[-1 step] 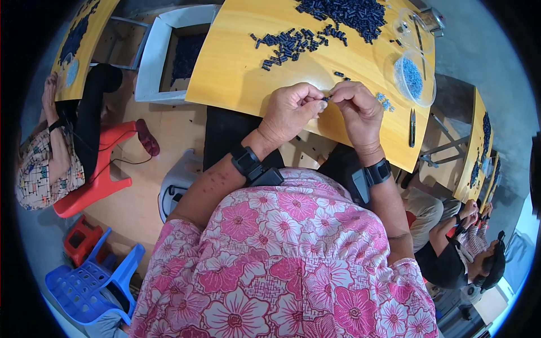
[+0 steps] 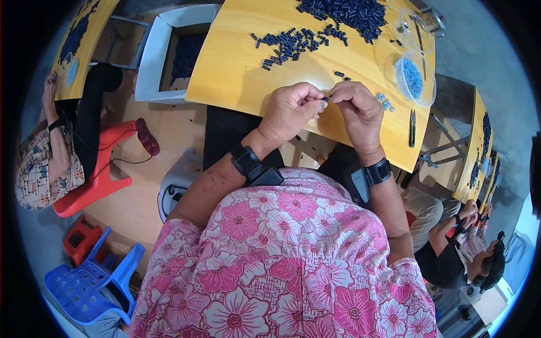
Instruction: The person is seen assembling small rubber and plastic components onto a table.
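Over the front edge of the yellow table, both of my hands meet fingertip to fingertip. My left hand point(image 2: 293, 110) is closed in a pinch on a small dark piece point(image 2: 325, 99), mostly covered by the fingers. Against the same spot, my right hand point(image 2: 358, 111) is pinched too; whatever lies in its fingertips is hidden. Just beyond the hands lie a few loose dark cylindrical pieces point(image 2: 339, 74). Several tiny light-blue pieces point(image 2: 385, 102) are scattered beside my right hand. Farther back spreads a large pile of dark cylindrical pieces point(image 2: 344, 17), with a smaller heap point(image 2: 290, 45) to its left.
A clear tub of light-blue pieces point(image 2: 413, 79) and black snips point(image 2: 412, 128) sit on the table's right side. Left of the table stands a white box point(image 2: 147, 73) with dark contents. Co-workers sit at both sides. A blue plastic chair point(image 2: 84, 290) is at lower left.
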Demonstrator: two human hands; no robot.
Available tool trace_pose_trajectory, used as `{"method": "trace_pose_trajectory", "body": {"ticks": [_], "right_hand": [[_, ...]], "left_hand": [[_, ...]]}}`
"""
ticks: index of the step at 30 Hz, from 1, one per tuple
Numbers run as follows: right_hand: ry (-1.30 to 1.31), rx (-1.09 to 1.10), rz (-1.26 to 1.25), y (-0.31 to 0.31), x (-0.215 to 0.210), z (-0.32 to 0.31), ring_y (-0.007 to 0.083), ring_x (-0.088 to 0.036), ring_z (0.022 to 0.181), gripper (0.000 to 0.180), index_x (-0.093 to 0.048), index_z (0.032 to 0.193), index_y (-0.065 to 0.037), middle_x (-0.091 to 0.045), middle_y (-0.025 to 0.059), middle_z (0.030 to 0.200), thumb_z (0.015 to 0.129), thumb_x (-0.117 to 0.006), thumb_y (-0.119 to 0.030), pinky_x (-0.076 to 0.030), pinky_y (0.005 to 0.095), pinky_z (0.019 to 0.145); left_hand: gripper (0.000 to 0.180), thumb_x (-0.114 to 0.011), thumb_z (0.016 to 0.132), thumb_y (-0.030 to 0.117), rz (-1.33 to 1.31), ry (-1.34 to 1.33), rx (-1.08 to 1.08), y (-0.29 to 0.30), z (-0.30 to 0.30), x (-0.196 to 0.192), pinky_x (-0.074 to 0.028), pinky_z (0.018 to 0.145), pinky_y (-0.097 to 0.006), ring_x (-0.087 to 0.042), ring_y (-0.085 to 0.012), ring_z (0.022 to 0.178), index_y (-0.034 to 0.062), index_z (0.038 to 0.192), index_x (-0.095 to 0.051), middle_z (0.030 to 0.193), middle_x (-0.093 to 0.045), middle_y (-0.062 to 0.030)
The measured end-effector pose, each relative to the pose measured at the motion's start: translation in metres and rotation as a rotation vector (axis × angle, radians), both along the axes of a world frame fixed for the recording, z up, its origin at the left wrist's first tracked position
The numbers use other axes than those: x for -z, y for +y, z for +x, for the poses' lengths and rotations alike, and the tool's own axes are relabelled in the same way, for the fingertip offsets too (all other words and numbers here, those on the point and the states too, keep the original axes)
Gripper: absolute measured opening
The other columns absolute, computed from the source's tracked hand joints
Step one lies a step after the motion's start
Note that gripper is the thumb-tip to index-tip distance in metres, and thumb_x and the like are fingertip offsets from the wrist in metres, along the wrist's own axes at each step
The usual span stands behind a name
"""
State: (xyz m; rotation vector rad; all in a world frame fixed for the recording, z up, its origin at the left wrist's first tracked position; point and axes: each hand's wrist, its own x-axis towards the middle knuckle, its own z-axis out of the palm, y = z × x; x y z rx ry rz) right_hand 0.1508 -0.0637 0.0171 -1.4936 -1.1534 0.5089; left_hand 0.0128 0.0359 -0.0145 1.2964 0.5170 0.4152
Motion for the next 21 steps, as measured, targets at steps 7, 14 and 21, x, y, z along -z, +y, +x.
{"method": "trace_pose_trajectory", "body": {"ticks": [7, 14, 21], "right_hand": [[-0.111, 0.015, 0.047, 0.003, 0.0, -0.008, 0.0212, -0.059, 0.083, 0.023, -0.063, 0.078, -0.002, -0.064, 0.0081, 0.085, 0.067, -0.054, 0.017, -0.047, 0.0286, 0.077], [0.062, 0.024, 0.051, 0.002, 0.006, -0.008, 0.0187, -0.059, 0.086, 0.025, -0.067, 0.083, -0.002, -0.065, 0.0067, 0.087, 0.067, -0.057, 0.015, -0.047, 0.0289, 0.079], [0.179, 0.072, -0.011, -0.001, 0.012, -0.005, 0.0172, -0.059, 0.089, 0.023, -0.067, 0.087, -0.002, -0.066, 0.0071, 0.093, 0.071, -0.059, 0.011, -0.047, 0.0283, 0.082]], "left_hand": [[0.011, -0.062, 0.088, 0.003, -0.063, -0.036, -0.006, 0.003, -0.002, -0.004, -0.051, 0.067, -0.022, -0.061, -0.0078, 0.071, -0.0048, 0.096, -0.06, 0.082, -0.063, -0.0031], [0.01, -0.061, 0.087, 0.002, -0.086, -0.073, -0.008, 0.003, -0.001, -0.003, -0.051, 0.067, -0.021, -0.061, -0.0076, 0.071, -0.0041, 0.095, -0.06, 0.082, -0.063, -0.003], [0.01, -0.062, 0.087, 0.003, 0.002, -0.068, -0.009, 0.003, 0.001, 0.0, -0.051, 0.066, -0.02, -0.061, -0.007, 0.071, -0.0034, 0.094, -0.061, 0.082, -0.063, -0.0027]]}}
